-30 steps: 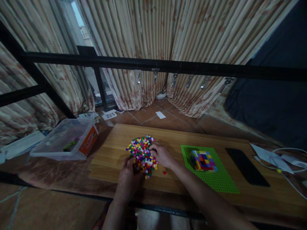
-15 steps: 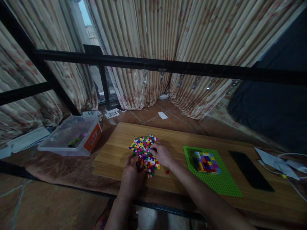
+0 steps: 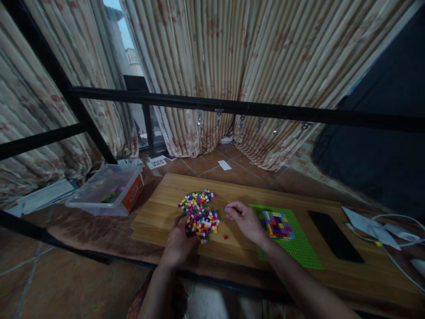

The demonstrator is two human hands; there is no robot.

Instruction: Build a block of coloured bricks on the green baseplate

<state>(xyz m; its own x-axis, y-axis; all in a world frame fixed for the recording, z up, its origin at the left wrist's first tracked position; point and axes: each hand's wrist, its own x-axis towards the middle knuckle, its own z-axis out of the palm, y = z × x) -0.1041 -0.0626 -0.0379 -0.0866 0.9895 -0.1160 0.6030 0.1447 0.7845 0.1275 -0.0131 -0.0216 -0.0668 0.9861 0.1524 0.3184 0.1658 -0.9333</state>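
Pinching a small purple brick (image 3: 226, 208) in its fingertips, right hand (image 3: 245, 220) hangs above the board (image 3: 159, 212), between the pile (image 3: 199, 215) and the green baseplate (image 3: 299, 248). Left hand (image 3: 178, 241) rests at the pile's near edge, fingers curled against it; whether it grips anything can't be told. Multicoloured block (image 3: 276, 224) sits on the baseplate, right of the pile. One red brick (image 3: 226, 237) lies loose just right of the pile. Clear tub (image 3: 108, 195) is left of the pile, off the board.

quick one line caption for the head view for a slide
Right hand pinches a small purple brick between a pile of coloured bricks and a green baseplate; left hand rests at the pile.
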